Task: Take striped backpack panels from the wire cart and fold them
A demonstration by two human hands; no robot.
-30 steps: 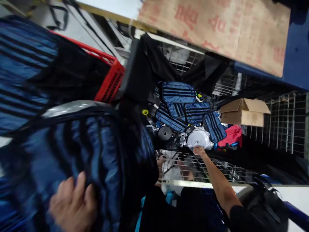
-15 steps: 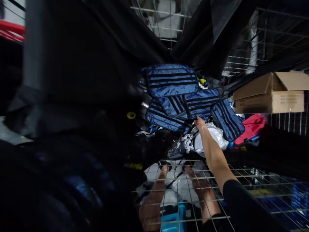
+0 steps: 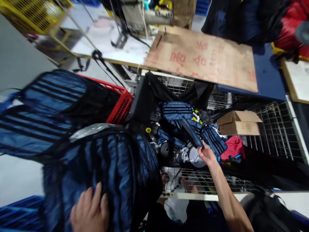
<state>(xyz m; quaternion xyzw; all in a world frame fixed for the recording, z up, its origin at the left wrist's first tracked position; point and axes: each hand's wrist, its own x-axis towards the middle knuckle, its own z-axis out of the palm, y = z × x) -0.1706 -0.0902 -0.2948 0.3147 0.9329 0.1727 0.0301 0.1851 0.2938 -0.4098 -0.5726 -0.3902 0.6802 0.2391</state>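
My right hand (image 3: 207, 154) pinches the near end of a blue fabric panel with black stripes (image 3: 193, 132), which tilts up from the bottom of a wire cage (image 3: 193, 175). More striped blue panels (image 3: 177, 109) lie around it in the cage. Close below the right hand is a white round item in clear plastic (image 3: 196, 158). On the left, my left hand (image 3: 90, 209) lies with fingers spread on a thick stack of blue, black-striped fabric pieces (image 3: 96, 161); its wrist is out of view.
Inside the cage are an open cardboard box (image 3: 238, 124) and red cloth (image 3: 233, 148). A red crate (image 3: 119, 106) stands left of the cage. Behind it, a cardboard sheet with red print (image 3: 200, 59) lies across a table. A yellow crate (image 3: 33, 16) is at the far left.
My view has risen and widened, so the tables and the fabric stack now show. My right hand has lifted one panel by its end. My left hand has come into view.
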